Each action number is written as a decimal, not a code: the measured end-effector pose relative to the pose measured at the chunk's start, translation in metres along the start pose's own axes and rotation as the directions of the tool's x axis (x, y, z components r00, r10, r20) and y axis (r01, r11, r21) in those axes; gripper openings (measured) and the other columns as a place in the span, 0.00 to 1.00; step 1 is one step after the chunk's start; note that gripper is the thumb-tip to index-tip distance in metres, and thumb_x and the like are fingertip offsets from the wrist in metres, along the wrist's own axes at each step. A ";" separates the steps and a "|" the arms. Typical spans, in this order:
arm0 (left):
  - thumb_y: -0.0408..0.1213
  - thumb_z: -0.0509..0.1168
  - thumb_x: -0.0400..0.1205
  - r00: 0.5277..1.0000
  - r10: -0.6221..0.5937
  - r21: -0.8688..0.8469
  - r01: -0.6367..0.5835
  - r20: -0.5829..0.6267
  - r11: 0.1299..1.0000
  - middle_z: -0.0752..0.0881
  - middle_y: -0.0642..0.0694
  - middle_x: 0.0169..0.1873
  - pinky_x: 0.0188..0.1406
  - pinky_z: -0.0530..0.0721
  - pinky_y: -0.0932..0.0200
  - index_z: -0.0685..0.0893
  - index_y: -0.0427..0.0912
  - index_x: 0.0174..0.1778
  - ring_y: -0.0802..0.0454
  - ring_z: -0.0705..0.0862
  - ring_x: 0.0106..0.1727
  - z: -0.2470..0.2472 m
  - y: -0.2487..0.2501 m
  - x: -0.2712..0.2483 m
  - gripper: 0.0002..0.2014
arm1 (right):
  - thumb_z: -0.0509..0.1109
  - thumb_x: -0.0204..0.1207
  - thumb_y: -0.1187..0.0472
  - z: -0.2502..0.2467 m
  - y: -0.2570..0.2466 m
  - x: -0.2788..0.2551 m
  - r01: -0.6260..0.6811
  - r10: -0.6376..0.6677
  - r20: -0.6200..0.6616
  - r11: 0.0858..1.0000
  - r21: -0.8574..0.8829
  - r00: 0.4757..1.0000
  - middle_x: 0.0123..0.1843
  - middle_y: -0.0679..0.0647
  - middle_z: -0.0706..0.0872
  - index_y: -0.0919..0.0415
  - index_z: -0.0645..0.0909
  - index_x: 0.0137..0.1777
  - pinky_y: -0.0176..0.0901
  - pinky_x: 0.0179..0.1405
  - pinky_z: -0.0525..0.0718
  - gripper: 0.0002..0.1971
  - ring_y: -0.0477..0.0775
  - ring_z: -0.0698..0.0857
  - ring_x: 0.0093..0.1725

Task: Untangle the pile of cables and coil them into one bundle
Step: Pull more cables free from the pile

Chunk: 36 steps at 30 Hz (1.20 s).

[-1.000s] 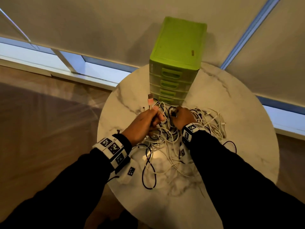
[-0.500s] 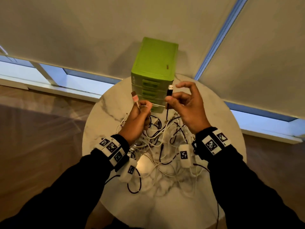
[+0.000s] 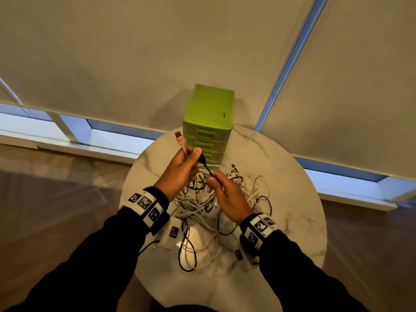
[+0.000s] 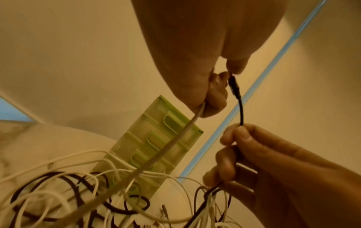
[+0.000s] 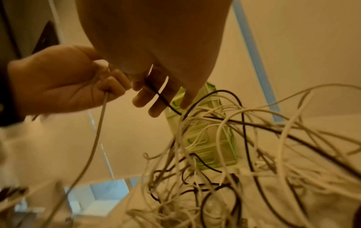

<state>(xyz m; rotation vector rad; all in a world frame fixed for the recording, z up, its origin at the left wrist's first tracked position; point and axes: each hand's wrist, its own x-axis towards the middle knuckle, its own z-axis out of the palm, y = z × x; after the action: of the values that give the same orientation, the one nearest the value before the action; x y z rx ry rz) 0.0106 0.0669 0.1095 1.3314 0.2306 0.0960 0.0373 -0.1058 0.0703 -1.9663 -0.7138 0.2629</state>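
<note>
A tangled pile of white and black cables (image 3: 213,203) lies on the round marble table (image 3: 288,221). My left hand (image 3: 188,162) is raised above the pile and grips a white cable (image 4: 166,146); its pink-tipped plug (image 3: 179,137) sticks up past the fingers. The same hand pinches the black cable's plug (image 4: 234,88) under the thumb. My right hand (image 3: 216,183) is just below and to the right and pinches the black cable (image 4: 241,114) a short way down from the plug. In the right wrist view the black cable (image 5: 162,98) runs through the fingers into the pile.
A green plastic drawer unit (image 3: 208,122) stands at the table's far edge, just behind the hands. Loops of cable (image 3: 186,255) trail toward the near edge. Behind the table are lowered blinds (image 3: 135,52), with wooden floor (image 3: 56,210) around it.
The right hand, which held the black plug up beside the left hand, has handed it to the left thumb and slid down the black cable. The left hand keeps the white cable.
</note>
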 end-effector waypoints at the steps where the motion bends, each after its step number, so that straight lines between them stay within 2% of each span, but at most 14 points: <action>1: 0.49 0.59 0.89 0.999 -0.038 -0.058 0.039 0.018 0.998 0.69 0.54 0.29 0.28 0.63 0.63 0.73 0.45 0.53 0.57 0.64 0.29 0.002 0.000 -0.002 0.10 | 0.58 0.91 0.54 0.000 -0.004 0.000 -0.009 0.010 -0.068 1.000 0.021 0.998 0.39 0.49 0.85 0.53 0.79 0.52 0.50 0.47 0.81 0.10 0.49 0.85 0.41; 4: 0.58 0.61 0.81 0.996 -0.078 -0.099 0.082 0.040 0.992 0.71 0.55 0.31 0.28 0.61 0.62 0.72 0.42 0.64 0.58 0.64 0.29 0.009 -0.008 -0.006 0.25 | 0.58 0.91 0.56 -0.003 -0.013 0.002 0.008 -0.006 -0.150 1.000 0.014 0.989 0.36 0.50 0.84 0.55 0.78 0.49 0.51 0.45 0.81 0.10 0.49 0.84 0.38; 7: 0.59 0.60 0.86 0.994 -0.058 -0.010 0.060 0.091 0.998 0.72 0.55 0.33 0.29 0.65 0.63 0.73 0.46 0.60 0.59 0.68 0.27 0.015 -0.015 -0.011 0.20 | 0.58 0.91 0.56 -0.005 -0.018 0.001 0.038 -0.042 -0.111 0.999 -0.035 0.993 0.36 0.47 0.84 0.56 0.79 0.52 0.50 0.42 0.82 0.10 0.49 0.84 0.38; 9: 0.56 0.57 0.89 0.991 -0.081 0.069 0.074 0.107 0.995 0.80 0.56 0.35 0.33 0.74 0.61 0.73 0.48 0.63 0.62 0.78 0.30 0.021 -0.014 -0.014 0.16 | 0.58 0.91 0.56 -0.006 -0.019 0.000 0.050 -0.055 -0.090 0.997 -0.061 0.994 0.37 0.40 0.83 0.51 0.80 0.56 0.40 0.41 0.80 0.08 0.44 0.84 0.39; 11: 0.60 0.57 0.87 0.989 -0.119 0.117 0.108 0.091 0.987 0.88 0.53 0.51 0.51 0.84 0.54 0.71 0.53 0.74 0.59 0.88 0.50 0.026 -0.016 -0.015 0.23 | 0.58 0.91 0.57 -0.008 -0.019 -0.002 0.058 -0.065 -0.086 0.995 -0.079 0.994 0.38 0.35 0.82 0.48 0.80 0.58 0.31 0.41 0.76 0.09 0.39 0.83 0.40; 13: 0.63 0.57 0.85 0.994 -0.087 0.173 0.074 0.071 0.982 0.86 0.52 0.62 0.65 0.82 0.49 0.73 0.57 0.75 0.56 0.85 0.63 0.027 -0.018 -0.015 0.25 | 0.58 0.91 0.57 -0.010 -0.020 -0.004 0.063 -0.070 -0.061 0.993 -0.104 0.996 0.39 0.34 0.81 0.51 0.80 0.60 0.30 0.41 0.76 0.09 0.38 0.83 0.40; 17: 0.51 0.50 0.92 0.991 0.133 0.325 -0.133 0.024 0.936 0.76 0.50 0.45 0.57 0.74 0.57 0.76 0.49 0.48 0.65 0.77 0.44 0.029 -0.017 -0.016 0.14 | 0.59 0.90 0.55 -0.011 -0.015 -0.001 0.058 -0.055 0.028 0.987 -0.153 0.998 0.42 0.45 0.87 0.56 0.79 0.59 0.42 0.45 0.82 0.08 0.46 0.87 0.43; 20: 0.52 0.46 0.91 0.971 0.236 0.350 -0.210 -0.034 0.913 0.75 0.53 0.46 0.59 0.77 0.52 0.74 0.54 0.46 0.64 0.77 0.46 0.032 -0.010 -0.019 0.14 | 0.62 0.88 0.55 -0.007 0.004 0.006 0.041 -0.001 0.142 0.958 -0.284 0.990 0.43 0.47 0.85 0.53 0.76 0.50 0.50 0.46 0.78 0.06 0.51 0.83 0.43; 23: 0.55 0.45 0.91 0.962 0.257 0.159 -0.241 -0.093 0.958 0.82 0.53 0.39 0.67 0.82 0.38 0.76 0.54 0.46 0.51 0.85 0.50 0.031 0.007 -0.019 0.17 | 0.61 0.88 0.53 -0.005 0.031 0.011 -0.019 0.113 0.195 0.904 -0.427 0.974 0.43 0.48 0.83 0.51 0.73 0.46 0.53 0.49 0.76 0.08 0.54 0.80 0.45; 25: 0.56 0.46 0.89 0.954 0.255 -0.076 -0.269 -0.158 0.960 0.77 0.52 0.31 0.58 0.88 0.40 0.72 0.48 0.47 0.50 0.84 0.38 0.025 0.028 -0.015 0.18 | 0.59 0.88 0.51 -0.010 0.049 0.010 -0.035 0.149 0.189 0.864 -0.502 0.971 0.45 0.52 0.85 0.53 0.75 0.47 0.55 0.52 0.75 0.10 0.59 0.82 0.49; 26: 0.54 0.46 0.91 0.945 0.256 -0.203 -0.296 -0.201 0.933 0.73 0.52 0.28 0.46 0.89 0.47 0.70 0.47 0.47 0.52 0.79 0.31 0.018 0.041 -0.011 0.17 | 0.58 0.89 0.49 -0.016 0.056 0.010 -0.038 0.159 0.186 0.849 -0.526 0.970 0.47 0.53 0.86 0.54 0.76 0.49 0.54 0.51 0.73 0.11 0.60 0.83 0.51; 28: 0.52 0.46 0.93 0.913 0.256 -0.328 -0.358 -0.317 0.874 0.67 0.54 0.26 0.28 0.73 0.61 0.69 0.49 0.45 0.58 0.66 0.25 -0.003 0.067 -0.001 0.16 | 0.56 0.89 0.45 -0.031 0.067 0.007 -0.078 0.204 0.171 0.832 -0.550 0.964 0.49 0.52 0.87 0.52 0.78 0.52 0.53 0.54 0.72 0.14 0.58 0.84 0.54; 32: 0.49 0.50 0.93 0.890 0.262 -0.224 -0.360 -0.372 0.906 0.65 0.57 0.24 0.26 0.59 0.63 0.68 0.50 0.41 0.60 0.60 0.24 -0.035 0.080 0.006 0.15 | 0.46 0.85 0.33 -0.060 0.077 0.006 -0.148 0.206 0.082 0.879 -0.453 0.975 0.39 0.45 0.88 0.39 0.77 0.43 0.64 0.62 0.78 0.22 0.49 0.87 0.45; 36: 0.49 0.61 0.90 0.966 0.148 0.176 -0.112 -0.213 0.978 0.67 0.58 0.22 0.31 0.62 0.55 0.77 0.44 0.41 0.58 0.64 0.25 -0.021 0.032 -0.007 0.15 | 0.53 0.90 0.44 -0.063 0.048 0.018 -0.155 0.138 -0.075 0.933 -0.324 0.988 0.34 0.45 0.85 0.45 0.77 0.39 0.61 0.62 0.78 0.20 0.40 0.85 0.39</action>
<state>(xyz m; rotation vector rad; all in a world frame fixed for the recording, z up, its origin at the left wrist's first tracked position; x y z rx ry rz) 0.0008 0.0925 0.1364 1.4987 0.3480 0.3470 0.0989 -0.1581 0.0622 -2.3424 -0.6068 0.1901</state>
